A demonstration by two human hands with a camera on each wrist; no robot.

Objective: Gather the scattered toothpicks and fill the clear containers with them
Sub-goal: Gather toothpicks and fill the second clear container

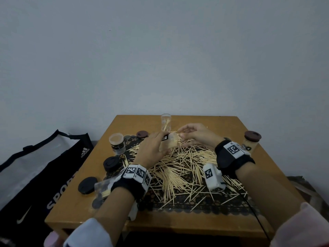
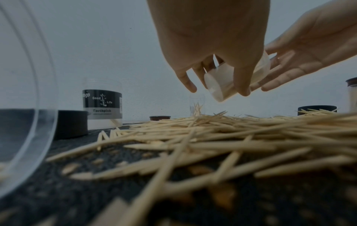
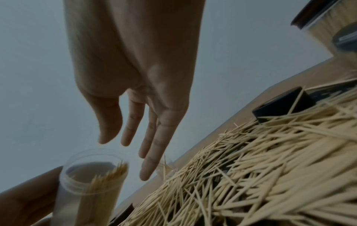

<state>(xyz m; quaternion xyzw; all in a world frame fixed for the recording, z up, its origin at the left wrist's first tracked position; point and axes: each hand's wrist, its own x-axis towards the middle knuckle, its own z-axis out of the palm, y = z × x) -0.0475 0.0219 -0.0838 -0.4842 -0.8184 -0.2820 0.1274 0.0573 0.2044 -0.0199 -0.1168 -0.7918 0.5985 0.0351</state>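
Container tipped in my left hand, right hand loose at its mouth

Nearest me, the toothpicks [image 1: 183, 168] lie in a thin, pointed, pale-wood tangle across the dark lace mat [image 1: 178, 204] on the worktop [image 1: 249, 177]. Just past them, at 12 o'clock of the heap, my left hand [image 1: 153, 148] curls round a smooth clear container [image 3: 86, 188] held aslant, part-filled. My right hand [image 1: 194, 134] hangs beside its mouth, fingers straight and relaxed, holding nothing that I can see. I judge the slant the risk: slick plastic and loose sticks could slide out, or a careless feed could jam crosswise at the threaded rim. Farther, at 12 o'clock, an upright clear tube [image 1: 166, 124] holds a few sticks.
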